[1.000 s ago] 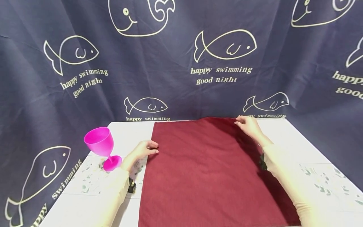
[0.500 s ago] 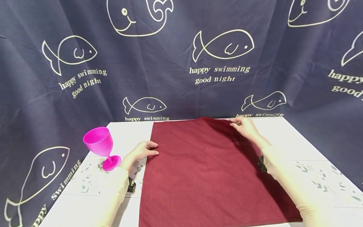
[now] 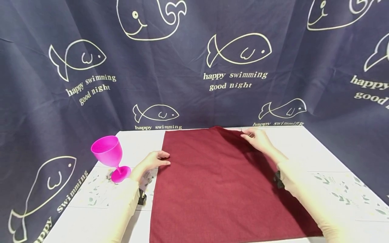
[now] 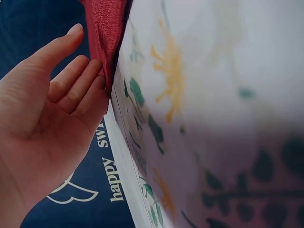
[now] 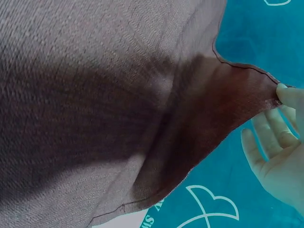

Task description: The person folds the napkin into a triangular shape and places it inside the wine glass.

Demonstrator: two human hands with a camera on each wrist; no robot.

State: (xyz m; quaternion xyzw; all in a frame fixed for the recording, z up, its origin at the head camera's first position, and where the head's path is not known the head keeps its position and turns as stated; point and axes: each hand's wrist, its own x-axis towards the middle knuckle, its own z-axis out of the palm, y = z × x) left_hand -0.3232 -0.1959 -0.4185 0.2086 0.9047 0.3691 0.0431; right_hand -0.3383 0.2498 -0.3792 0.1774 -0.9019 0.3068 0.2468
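Observation:
A dark red cloth [image 3: 206,189] lies spread over the table, its far right corner lifted. That corner is pinched between thumb and finger of my right hand [image 3: 256,139]; in the right wrist view the raised cloth [image 5: 204,114] stretches in folds towards the right hand [image 5: 282,156]. My left hand [image 3: 153,160] is at the cloth's left edge, thumb and fingers apart. In the left wrist view the left hand [image 4: 52,109] has relaxed fingers beside the cloth edge [image 4: 107,38], the fingertips at or against it; nothing is gripped there.
A bright pink goblet [image 3: 107,152] stands upright on the left of the white table [image 3: 136,141], close to my left forearm. Leaf prints [image 3: 340,192] mark the tabletop. Behind the table hangs a dark blue curtain [image 3: 188,87] with fish drawings and lettering.
My right hand has moved left and slightly nearer with the pinched corner, drawing it inward over the cloth. The left hand and the goblet have stayed in place.

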